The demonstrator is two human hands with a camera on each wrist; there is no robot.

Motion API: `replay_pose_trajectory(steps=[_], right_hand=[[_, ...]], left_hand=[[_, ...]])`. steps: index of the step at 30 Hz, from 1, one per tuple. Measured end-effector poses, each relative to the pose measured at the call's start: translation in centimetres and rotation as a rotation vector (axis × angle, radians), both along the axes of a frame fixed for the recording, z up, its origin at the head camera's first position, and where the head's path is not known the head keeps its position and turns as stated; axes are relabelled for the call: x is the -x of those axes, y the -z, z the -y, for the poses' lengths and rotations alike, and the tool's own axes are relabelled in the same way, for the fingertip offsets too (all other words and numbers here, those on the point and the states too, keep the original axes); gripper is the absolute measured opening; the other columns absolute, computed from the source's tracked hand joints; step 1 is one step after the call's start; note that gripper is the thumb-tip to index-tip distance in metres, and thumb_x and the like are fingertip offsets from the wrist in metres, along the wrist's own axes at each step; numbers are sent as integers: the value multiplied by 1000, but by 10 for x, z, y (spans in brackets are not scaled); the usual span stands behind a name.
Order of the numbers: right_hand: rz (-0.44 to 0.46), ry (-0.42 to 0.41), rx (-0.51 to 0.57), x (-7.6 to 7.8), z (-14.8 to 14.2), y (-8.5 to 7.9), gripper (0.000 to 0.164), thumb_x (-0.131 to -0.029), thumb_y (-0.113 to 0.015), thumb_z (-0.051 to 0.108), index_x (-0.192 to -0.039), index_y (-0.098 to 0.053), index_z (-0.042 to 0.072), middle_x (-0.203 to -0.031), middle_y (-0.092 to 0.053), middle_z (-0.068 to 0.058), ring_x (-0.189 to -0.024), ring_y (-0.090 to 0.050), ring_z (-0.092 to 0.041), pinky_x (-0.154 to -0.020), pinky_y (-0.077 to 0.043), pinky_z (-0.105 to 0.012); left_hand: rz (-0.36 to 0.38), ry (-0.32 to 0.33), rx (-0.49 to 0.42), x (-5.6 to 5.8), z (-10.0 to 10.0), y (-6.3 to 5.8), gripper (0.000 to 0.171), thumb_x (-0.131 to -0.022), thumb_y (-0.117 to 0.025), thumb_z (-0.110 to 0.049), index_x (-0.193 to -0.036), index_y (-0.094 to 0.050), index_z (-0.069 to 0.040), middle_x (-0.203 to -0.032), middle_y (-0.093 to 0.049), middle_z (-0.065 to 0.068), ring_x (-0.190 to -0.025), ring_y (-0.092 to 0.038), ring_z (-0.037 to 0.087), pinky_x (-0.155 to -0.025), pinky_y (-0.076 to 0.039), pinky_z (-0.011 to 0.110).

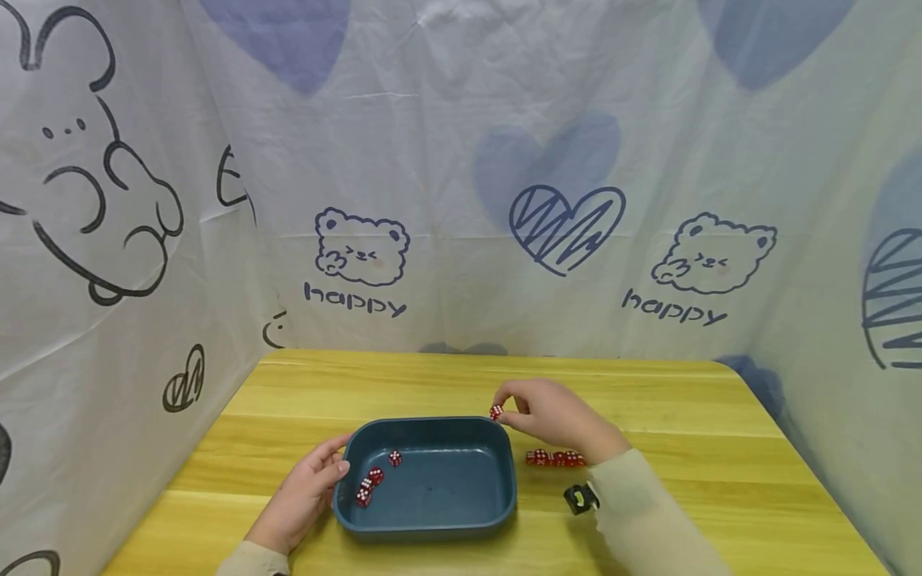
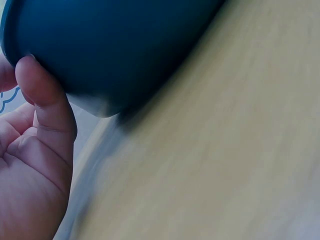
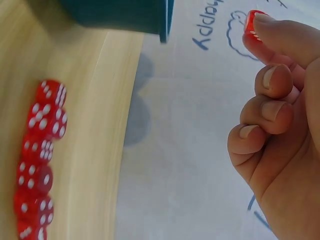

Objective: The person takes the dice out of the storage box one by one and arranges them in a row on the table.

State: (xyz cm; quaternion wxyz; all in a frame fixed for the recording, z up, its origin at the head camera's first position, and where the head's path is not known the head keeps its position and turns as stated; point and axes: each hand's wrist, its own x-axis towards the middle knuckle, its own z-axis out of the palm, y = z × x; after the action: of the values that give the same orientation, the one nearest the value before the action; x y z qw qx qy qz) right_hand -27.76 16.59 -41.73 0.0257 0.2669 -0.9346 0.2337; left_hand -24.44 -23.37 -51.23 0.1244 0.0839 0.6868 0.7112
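Note:
My right hand [image 1: 553, 412] pinches a red die [image 1: 496, 412] with white pips between thumb and index finger, just past the far right corner of a dark teal plastic tray [image 1: 432, 528]. In the right wrist view the same die [image 3: 254, 22] is held up at the fingertips, the other fingers curled in. My left hand [image 1: 308, 490] grips the left side of the tray, thumb at the rim. Inside the tray, several red dice [image 1: 363, 498] lie toward the left. To the right of it, a row of red dice [image 1: 555, 458] sits on the table, close below my right hand.
The tray stands on a yellow wood-grain table [image 1: 648, 392]. White printed cloth [image 1: 446, 280] walls in the back and both sides. A small black device [image 1: 580, 498] is at my right sleeve [image 1: 641, 504].

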Motion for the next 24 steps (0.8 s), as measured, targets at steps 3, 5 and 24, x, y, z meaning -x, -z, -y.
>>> replay_pose_trajectory(steps=[3, 5, 24], right_hand=[[9, 35, 12, -2, -10, 4, 9, -96, -70, 33, -105, -69, 36, -65, -49, 7, -56, -44, -10, -52, -37, -28], [8, 53, 23, -3, -17, 7, 9, -96, -69, 33, -105, -69, 36, -66, -49, 7, -56, -44, -10, -53, -37, -28], [52, 223, 97, -19, -92, 40, 15, -97, -70, 34, -110, -71, 27, -66, -50, 5, -55, -44, -12, -53, -41, -31]], left_hand=[[-5, 2, -3, 0, 0, 0, 60, -104, -54, -13, -156, -27, 4, -108, -54, 14, -87, -58, 17, -69, -52, 26], [-5, 4, -8, 0, -1, 1, 61, -104, -55, -13, -155, -27, 4, -108, -54, 14, -87, -59, 17, -70, -53, 26], [-5, 1, -3, 0, 1, 1, 60, -104, -55, -14, -156, -27, 3, -111, -54, 15, -91, -60, 18, -75, -55, 27]])
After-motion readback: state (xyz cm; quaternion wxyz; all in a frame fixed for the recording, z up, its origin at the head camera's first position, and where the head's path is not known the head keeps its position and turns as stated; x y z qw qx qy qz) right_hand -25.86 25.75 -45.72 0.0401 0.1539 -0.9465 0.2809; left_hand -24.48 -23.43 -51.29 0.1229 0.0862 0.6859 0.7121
